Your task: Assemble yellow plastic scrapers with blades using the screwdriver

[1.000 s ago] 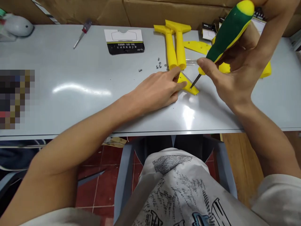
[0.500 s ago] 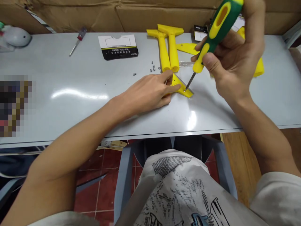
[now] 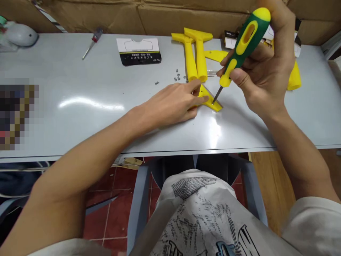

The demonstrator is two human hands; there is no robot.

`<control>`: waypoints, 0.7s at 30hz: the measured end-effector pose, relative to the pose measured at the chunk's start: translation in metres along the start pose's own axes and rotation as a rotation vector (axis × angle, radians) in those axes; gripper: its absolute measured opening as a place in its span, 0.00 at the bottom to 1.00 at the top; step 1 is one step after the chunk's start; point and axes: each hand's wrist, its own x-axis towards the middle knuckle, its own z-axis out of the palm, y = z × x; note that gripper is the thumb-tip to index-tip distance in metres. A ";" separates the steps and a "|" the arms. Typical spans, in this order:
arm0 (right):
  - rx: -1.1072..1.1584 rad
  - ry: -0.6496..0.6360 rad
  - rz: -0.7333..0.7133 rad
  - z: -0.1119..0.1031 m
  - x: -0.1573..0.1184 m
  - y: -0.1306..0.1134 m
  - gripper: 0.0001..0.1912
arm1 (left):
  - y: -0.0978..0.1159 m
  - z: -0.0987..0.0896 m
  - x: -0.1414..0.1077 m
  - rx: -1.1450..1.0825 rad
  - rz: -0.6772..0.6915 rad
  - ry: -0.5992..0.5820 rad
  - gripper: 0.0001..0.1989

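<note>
My right hand (image 3: 262,67) is closed around a green-and-yellow screwdriver (image 3: 241,48), its shaft slanting down to the left. The tip rests on a yellow scraper head (image 3: 217,106) with a metal blade along its edge. My left hand (image 3: 183,101) presses that scraper to the table, fingers wrapped over it; its handle is hidden beneath the hand. Just beyond lie two yellow scraper handles (image 3: 201,58), side by side with T-shaped ends. Several small screws (image 3: 178,76) are scattered to their left. A flat yellow piece (image 3: 216,55) lies behind the screwdriver.
A black-and-white card (image 3: 140,57) and a small screwdriver (image 3: 92,43) lie toward the back left. In the far left corner sits a rounded grey object (image 3: 21,35). Another yellow handle (image 3: 294,76) shows behind my right hand. Brown cardboard (image 3: 170,19) lines the back of the table.
The view has shifted slightly, and the things on the table appear a little farther right. Both hands keep their hold, with the screwdriver tip still at the scraper head.
</note>
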 end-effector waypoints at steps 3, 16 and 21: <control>0.125 -0.066 -0.103 -0.004 0.002 0.023 0.54 | 0.000 0.002 0.001 -0.010 -0.006 0.009 0.24; 0.094 0.022 0.191 0.001 0.002 -0.007 0.62 | 0.015 0.005 -0.001 0.009 -0.101 0.040 0.24; 0.030 0.169 0.192 0.020 -0.011 -0.003 0.71 | 0.038 0.008 -0.009 0.030 -0.271 0.048 0.22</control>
